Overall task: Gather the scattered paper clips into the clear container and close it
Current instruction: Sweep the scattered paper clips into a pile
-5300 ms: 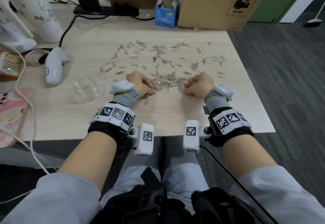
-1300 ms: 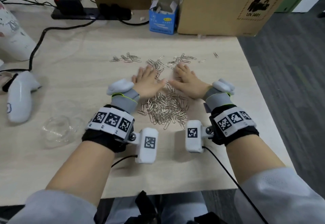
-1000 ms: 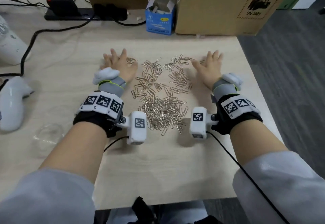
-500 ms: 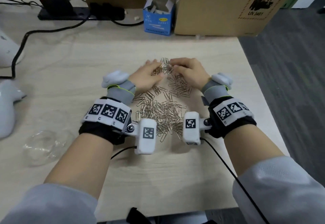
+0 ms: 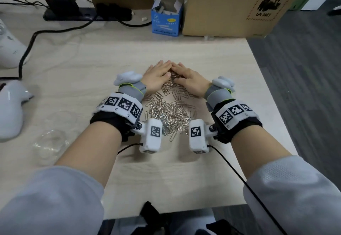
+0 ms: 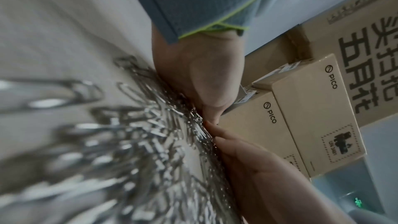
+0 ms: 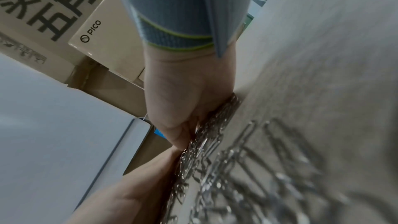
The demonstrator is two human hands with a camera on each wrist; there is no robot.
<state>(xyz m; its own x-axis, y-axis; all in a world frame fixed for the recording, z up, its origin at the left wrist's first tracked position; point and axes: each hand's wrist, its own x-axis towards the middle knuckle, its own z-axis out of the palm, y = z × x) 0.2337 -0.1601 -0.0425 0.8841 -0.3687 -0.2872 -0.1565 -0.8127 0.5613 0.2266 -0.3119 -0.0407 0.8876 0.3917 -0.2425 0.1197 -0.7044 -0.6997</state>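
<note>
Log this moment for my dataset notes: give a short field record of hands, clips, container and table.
left hand: flat, fingers straight, on far edge of clips
right hand: flat, fingertips meeting the left's
paper clips: one heap between the wrists
clear container: open, apart from heap, left
table: light wood

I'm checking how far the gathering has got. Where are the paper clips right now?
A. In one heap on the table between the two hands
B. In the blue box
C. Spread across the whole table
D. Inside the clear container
A: the paper clips lie heaped on the table between the left hand and right hand, while the clear container sits apart to the left with no clips visible in it.
</note>
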